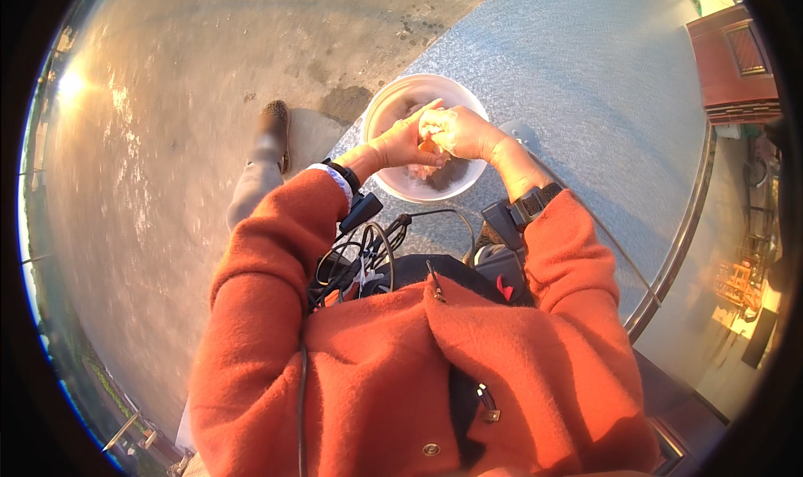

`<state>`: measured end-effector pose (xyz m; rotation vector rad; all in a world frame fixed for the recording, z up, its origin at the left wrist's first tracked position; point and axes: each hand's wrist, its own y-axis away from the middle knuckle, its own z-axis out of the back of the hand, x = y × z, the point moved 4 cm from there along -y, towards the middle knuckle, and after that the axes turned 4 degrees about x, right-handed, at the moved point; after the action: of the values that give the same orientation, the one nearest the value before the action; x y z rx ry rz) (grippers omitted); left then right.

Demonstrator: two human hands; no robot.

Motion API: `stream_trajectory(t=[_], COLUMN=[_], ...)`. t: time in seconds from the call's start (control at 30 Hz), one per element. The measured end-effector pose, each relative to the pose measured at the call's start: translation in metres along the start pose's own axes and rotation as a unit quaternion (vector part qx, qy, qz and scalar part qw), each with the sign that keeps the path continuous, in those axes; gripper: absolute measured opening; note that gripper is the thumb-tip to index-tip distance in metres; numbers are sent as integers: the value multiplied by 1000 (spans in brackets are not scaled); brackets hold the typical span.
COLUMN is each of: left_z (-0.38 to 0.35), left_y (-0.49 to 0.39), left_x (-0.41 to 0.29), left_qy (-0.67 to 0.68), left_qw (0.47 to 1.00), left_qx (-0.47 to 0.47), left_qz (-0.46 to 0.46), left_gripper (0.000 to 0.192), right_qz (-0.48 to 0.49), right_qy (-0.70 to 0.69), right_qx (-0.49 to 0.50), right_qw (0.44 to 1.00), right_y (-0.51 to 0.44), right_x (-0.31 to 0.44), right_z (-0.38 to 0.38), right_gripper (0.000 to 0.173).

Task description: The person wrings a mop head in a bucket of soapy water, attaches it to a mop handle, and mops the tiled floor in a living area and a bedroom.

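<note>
A round white bucket (382, 100) stands before me, with dark, cloudy water inside. Over its mouth my left hand (401, 143) and my right hand (473, 132) come together. Between them is a crumpled, pale pinkish bundle (436, 132) that looks like wet cloth; its exact kind is unclear. The right fingers curl around the bundle's upper part. Left fingers and thumb spread around its other side, and the thumb reaches across its front. A pinkish lower part (426, 171) hangs into the bucket. My palms hide much of the bundle.
Bundled black cables (376, 245) hang between my forearms, below the bucket. A dark device (502, 223) is strapped at my right wrist, another (361, 212) at my left. A shoe (275, 116) rests on the concrete. A pale, dotted object (519, 135) sits right of the bucket.
</note>
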<state>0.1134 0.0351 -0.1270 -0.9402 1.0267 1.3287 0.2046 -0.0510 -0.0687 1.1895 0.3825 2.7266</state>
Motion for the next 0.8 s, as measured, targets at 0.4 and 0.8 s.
stream_trajectory(t=[0.4,0.8], left_z=[4,6], left_y=[-4,-10], left_x=[-84,-62], left_qy=[-60,538], left_qw=[993,841], left_qx=[-39,-41], left_qz=[-89,49], left_gripper=[43,41], right_qz=[164,-228], right_qy=[-381,-377], right_qx=[-179,-268], right_qw=[892,857], right_y=[68,35], right_x=[53,-29], right_z=[44,-22], right_gripper=[10,54])
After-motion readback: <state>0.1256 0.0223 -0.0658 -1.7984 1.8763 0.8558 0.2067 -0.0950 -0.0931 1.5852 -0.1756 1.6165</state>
